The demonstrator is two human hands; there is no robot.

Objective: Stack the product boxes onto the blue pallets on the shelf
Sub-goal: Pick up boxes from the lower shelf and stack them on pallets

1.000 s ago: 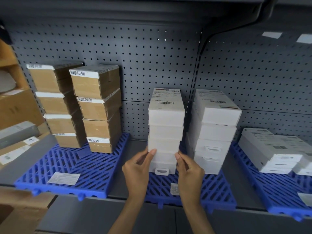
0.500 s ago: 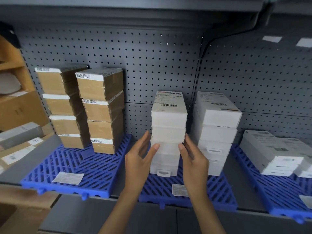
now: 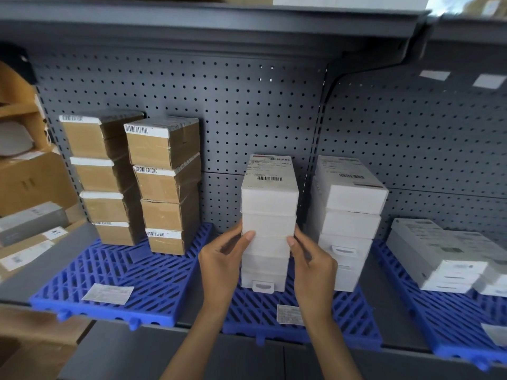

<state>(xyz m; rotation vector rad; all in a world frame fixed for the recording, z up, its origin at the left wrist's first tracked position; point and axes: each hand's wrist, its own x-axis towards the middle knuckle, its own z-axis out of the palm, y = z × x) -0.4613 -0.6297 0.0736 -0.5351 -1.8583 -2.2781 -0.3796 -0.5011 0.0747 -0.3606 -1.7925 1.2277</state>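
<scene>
While both hands [image 3: 270,259] clasp the white stack [image 3: 267,229], open blue pallet [image 3: 340,319] lies in front.

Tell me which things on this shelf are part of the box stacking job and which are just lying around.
Part of the job:
- white box stack, held at its sides by left hand and right hand
- second white stack
- brown box stacks
- middle blue pallet
- left blue pallet

Lying about:
- paper label
- cardboard cartons
</scene>
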